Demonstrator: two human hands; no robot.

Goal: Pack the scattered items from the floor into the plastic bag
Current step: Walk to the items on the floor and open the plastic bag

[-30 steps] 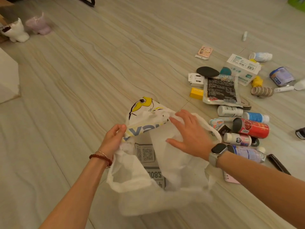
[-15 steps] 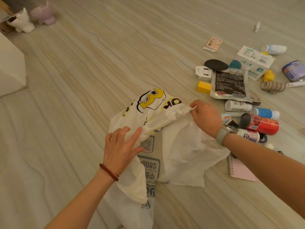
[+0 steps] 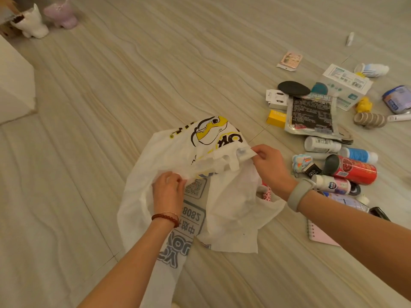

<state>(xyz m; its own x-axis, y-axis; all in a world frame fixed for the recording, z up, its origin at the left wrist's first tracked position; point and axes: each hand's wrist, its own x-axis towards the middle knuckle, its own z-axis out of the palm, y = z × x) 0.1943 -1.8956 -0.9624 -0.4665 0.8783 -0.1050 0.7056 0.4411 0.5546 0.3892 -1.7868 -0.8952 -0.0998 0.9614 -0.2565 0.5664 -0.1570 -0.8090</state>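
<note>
A white plastic bag (image 3: 231,210) with a yellow cartoon print and grey lettering lies crumpled on the floor in front of me. My left hand (image 3: 168,191) pinches a fold of the bag near its middle. My right hand (image 3: 268,166) pinches the bag's upper edge, just right of the print. Scattered items lie to the right: a red can (image 3: 355,171), a silver pouch (image 3: 311,115), a white box (image 3: 347,85), a yellow box (image 3: 277,118), several small bottles and a pink notebook (image 3: 320,235).
A white figurine (image 3: 30,24) and a lilac one (image 3: 61,14) stand at the far left of the wood-grain floor. A white furniture edge (image 3: 15,85) juts in from the left. Tape rolls (image 3: 369,120) and a blue tin (image 3: 398,98) lie far right.
My left hand went from lying flat on the bag to pinching a fold. My right hand keeps its grip on the upper edge, and the bag has spread wider.
</note>
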